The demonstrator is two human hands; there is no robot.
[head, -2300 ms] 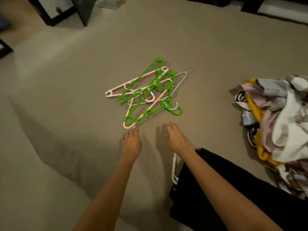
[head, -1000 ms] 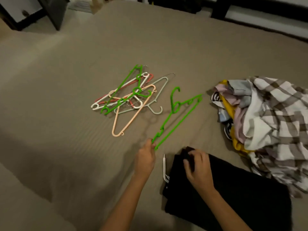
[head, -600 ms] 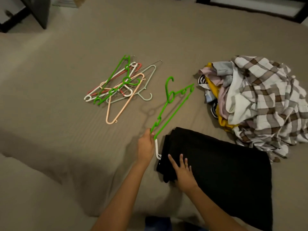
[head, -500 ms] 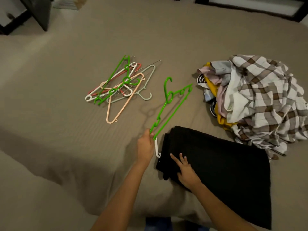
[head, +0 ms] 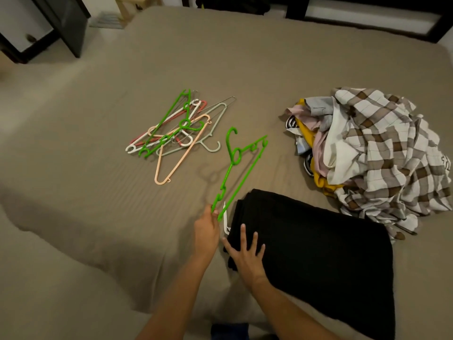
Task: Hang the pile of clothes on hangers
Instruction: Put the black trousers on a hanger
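Currently L hand [head: 206, 231] grips green hanger [head: 245, 174], R hand [head: 247, 256] flat on black garment [head: 318, 253].

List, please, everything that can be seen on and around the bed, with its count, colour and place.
bed: one, taupe cover, fills most of the view.
hanger pile: several, tangled; green, white, red, peach, grey-green and wire; on the bed, left of centre.
green hanger: one, bright green, between the hanger pile and the clothes.
white hanger: one, white, mostly hidden at the black garment's left edge.
black garment: one, black, folded, near right.
clothes pile: one heap; plaid, yellow, pink, grey; far right.
dark furniture: one, black, top left.
left hand: pinches the green hanger's near end.
right hand: fingers straight, rests on the black garment.
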